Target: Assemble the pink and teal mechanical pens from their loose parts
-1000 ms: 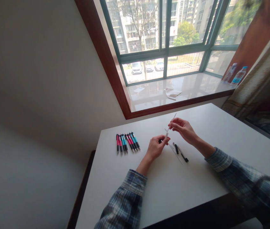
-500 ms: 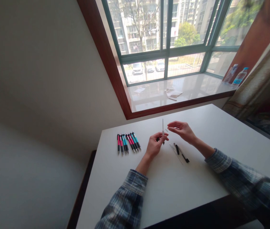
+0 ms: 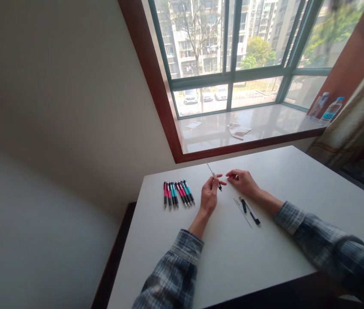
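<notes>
In my left hand [image 3: 209, 198] is a disassembled pen [image 3: 214, 175], pinched between thumb and fingers. It has a whitish middle, a thin rod sticking out up to the left and a black end pointing down to the right. Just right of it, my right hand [image 3: 242, 181] hovers low over the table with its fingers curled and fingertips together; whatever they hold is too small to make out. Below the right hand lie a thin pen refill [image 3: 243, 213], a short black grip [image 3: 244, 206] and a slim part with a black end [image 3: 257, 221].
Several pink and blue pens with black grips [image 3: 183, 193] lie in a row at the left of the white table [image 3: 227, 257]. Behind it, the window sill holds a crumpled cloth [image 3: 239, 130], a paper [image 3: 194, 125] and two plastic bottles [image 3: 332, 110].
The pen in my left hand has tipped from upright to leaning left. My right hand has come down, and the small clear piece seen by its fingertips no longer shows. The view has shifted slightly.
</notes>
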### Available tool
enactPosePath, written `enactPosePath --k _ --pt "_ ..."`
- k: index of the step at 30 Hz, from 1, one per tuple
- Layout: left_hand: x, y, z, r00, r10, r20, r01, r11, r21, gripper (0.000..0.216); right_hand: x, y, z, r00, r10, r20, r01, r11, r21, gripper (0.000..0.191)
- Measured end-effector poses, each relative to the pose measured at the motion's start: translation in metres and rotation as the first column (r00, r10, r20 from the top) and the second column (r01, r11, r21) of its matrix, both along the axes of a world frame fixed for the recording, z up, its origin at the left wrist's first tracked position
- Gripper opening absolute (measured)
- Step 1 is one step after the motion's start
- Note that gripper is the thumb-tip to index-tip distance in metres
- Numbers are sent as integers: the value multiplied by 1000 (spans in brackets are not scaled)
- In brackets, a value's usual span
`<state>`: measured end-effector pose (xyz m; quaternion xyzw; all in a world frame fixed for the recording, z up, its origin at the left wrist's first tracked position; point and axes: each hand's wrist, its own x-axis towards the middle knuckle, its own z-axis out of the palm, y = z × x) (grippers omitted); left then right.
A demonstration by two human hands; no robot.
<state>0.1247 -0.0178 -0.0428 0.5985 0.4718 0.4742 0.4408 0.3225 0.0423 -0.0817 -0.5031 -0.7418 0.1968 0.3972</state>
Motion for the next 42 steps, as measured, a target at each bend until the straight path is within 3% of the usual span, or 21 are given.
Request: enactPosePath --k 6,12,24,31,36,42 --pt "0 0 -3 1000 -4 -17 5 999 34 55 -1 -4 2 996 3 91 -7 999 41 28" --pt "1 -10 8 963 38 -268 15 981 195 43 3 -2 5 996 -81 35 80 997 19 30" --pt "2 -9 4 971 -10 -240 45 989 139 48 9 -1 11 996 -93 -9 92 993 -70 26" --pt "1 -7 1 964 -33 -265 61 993 98 47 9 -2 8 980 -72 -186 40 985 -169 18" --pt "1 -7 0 941 -79 -330 106 992 63 44 5 0 7 875 -40 -482 -78 972 -223 32" --pt "2 -6 -4 930 -98 -355 130 989 66 42 7 -1 16 614 -138 -778 -210 921 -329 47"
